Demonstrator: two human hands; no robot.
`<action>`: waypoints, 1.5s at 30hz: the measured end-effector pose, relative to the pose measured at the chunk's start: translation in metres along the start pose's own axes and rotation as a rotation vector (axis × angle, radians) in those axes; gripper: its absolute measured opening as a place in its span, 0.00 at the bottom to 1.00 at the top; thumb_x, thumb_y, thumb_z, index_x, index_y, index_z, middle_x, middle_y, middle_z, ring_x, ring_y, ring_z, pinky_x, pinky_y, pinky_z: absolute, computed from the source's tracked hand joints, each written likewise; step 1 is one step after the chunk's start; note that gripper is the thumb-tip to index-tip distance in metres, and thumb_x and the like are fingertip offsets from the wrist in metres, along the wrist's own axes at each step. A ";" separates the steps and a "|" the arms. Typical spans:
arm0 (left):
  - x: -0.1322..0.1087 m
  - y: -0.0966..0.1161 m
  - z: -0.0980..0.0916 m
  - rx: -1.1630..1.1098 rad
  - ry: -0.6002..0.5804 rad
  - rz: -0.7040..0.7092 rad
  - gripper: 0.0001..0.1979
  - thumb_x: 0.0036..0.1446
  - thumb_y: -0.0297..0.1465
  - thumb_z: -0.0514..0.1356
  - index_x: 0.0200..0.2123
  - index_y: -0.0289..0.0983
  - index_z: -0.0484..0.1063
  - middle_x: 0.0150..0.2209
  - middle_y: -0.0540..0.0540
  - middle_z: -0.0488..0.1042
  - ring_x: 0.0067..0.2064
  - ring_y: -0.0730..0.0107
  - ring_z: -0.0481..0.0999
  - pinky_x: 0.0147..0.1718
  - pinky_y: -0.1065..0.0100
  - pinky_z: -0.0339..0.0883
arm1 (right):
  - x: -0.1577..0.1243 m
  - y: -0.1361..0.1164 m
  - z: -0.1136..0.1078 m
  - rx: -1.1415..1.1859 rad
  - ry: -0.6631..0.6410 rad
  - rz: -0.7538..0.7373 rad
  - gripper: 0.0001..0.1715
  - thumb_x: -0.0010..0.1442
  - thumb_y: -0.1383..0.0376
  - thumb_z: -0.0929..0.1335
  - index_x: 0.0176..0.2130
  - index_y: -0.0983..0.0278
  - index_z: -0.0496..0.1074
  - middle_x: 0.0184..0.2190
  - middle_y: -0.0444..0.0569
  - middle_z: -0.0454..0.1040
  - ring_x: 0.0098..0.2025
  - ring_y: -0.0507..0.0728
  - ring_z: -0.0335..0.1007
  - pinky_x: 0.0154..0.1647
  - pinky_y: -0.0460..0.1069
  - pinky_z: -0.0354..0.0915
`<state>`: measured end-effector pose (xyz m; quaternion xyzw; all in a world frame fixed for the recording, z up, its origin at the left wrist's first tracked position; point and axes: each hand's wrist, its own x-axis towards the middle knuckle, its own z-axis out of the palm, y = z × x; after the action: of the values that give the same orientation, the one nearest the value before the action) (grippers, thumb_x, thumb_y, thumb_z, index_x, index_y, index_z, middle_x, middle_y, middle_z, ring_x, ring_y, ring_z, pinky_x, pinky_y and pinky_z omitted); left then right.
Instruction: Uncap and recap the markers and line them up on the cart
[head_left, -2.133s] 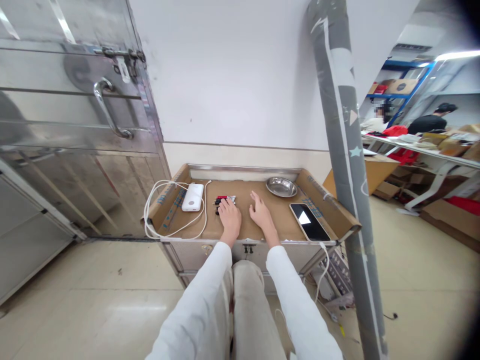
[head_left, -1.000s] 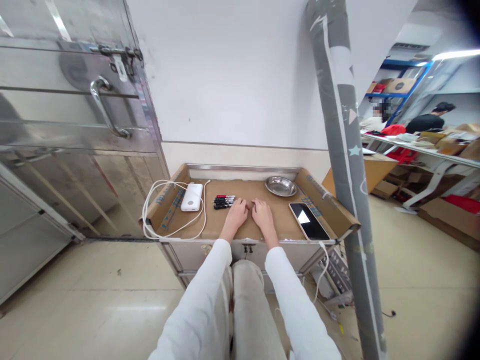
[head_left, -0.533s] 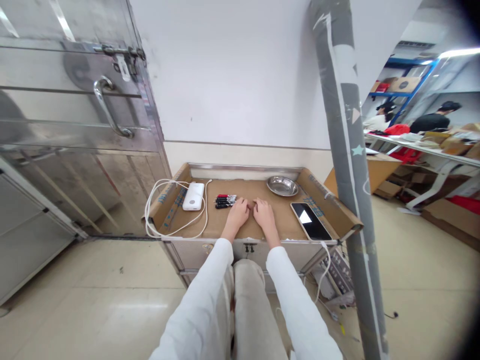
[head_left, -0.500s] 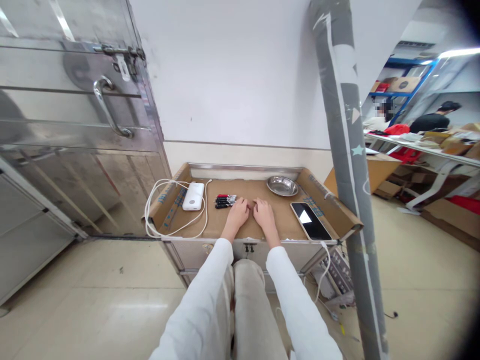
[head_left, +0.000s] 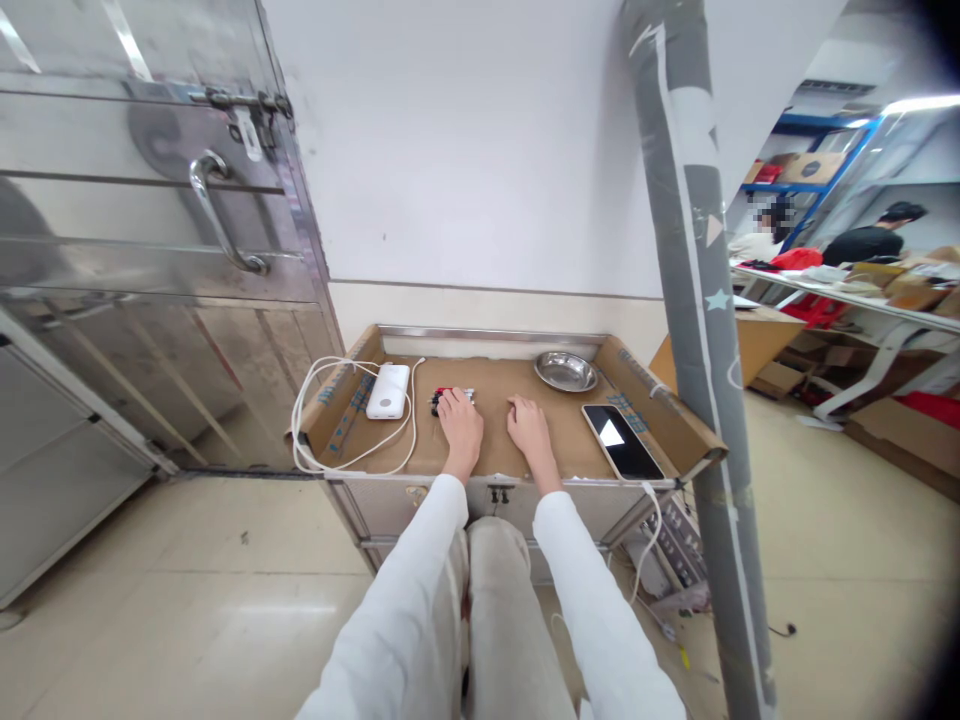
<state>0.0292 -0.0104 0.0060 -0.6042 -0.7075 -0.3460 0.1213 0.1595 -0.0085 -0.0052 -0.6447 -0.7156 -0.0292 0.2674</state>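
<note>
My left hand [head_left: 459,428] lies palm down over a small bunch of black and red pens [head_left: 447,394] on the cardboard-lined cart top [head_left: 390,455]. Its fingers cover most of the pens, so any grip on them is hidden. My right hand [head_left: 529,425] rests flat on the bare cardboard a little to the right and holds nothing. Both sleeves are white.
A white power bank [head_left: 387,391] with a looped white cable [head_left: 309,425] lies left of the pens. A steel bowl [head_left: 565,371] and a phone [head_left: 621,441] sit to the right. A grey roll [head_left: 694,300] leans beside the cart; a steel door [head_left: 150,200] stands left. People work far right.
My left hand has slid left from beside my right hand onto the pens, which now show only at their far ends. My right hand has stayed in place.
</note>
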 end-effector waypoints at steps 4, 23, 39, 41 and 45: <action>-0.002 0.000 0.001 0.011 -0.043 0.012 0.12 0.57 0.21 0.45 0.40 0.28 0.64 0.40 0.31 0.68 0.45 0.51 0.68 0.45 0.54 0.60 | 0.000 0.001 0.001 0.019 0.014 -0.004 0.19 0.60 0.72 0.57 0.48 0.68 0.69 0.47 0.57 0.73 0.49 0.58 0.66 0.50 0.50 0.57; 0.026 -0.009 0.039 -0.782 -0.240 0.328 0.09 0.56 0.26 0.57 0.39 0.38 0.60 0.34 0.48 0.69 0.37 0.69 0.73 0.40 0.63 0.69 | 0.009 0.005 0.003 0.031 -0.035 -0.120 0.14 0.62 0.66 0.61 0.45 0.63 0.70 0.45 0.53 0.72 0.47 0.58 0.64 0.47 0.51 0.57; 0.023 -0.007 0.011 -0.819 -0.069 0.271 0.09 0.59 0.30 0.57 0.43 0.38 0.63 0.42 0.44 0.71 0.43 0.69 0.73 0.45 0.66 0.67 | 0.011 0.012 0.010 0.217 0.042 -0.140 0.17 0.61 0.71 0.58 0.44 0.66 0.71 0.41 0.53 0.73 0.44 0.58 0.64 0.48 0.52 0.59; 0.023 -0.007 0.010 -0.826 -0.041 0.261 0.09 0.59 0.30 0.57 0.43 0.37 0.64 0.42 0.44 0.71 0.42 0.70 0.73 0.45 0.66 0.67 | 0.011 0.013 0.011 0.225 0.044 -0.131 0.17 0.62 0.71 0.58 0.43 0.66 0.72 0.39 0.54 0.73 0.43 0.58 0.64 0.47 0.52 0.60; 0.024 -0.008 0.008 -0.769 -0.007 0.242 0.06 0.60 0.29 0.55 0.42 0.36 0.64 0.42 0.43 0.71 0.43 0.68 0.73 0.45 0.65 0.67 | 0.010 0.013 0.012 0.221 0.044 -0.125 0.16 0.62 0.71 0.58 0.42 0.66 0.72 0.40 0.54 0.73 0.44 0.58 0.64 0.48 0.52 0.60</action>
<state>0.0177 0.0133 0.0111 -0.6857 -0.4506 -0.5666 -0.0759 0.1672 0.0078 -0.0153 -0.5646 -0.7473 0.0190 0.3499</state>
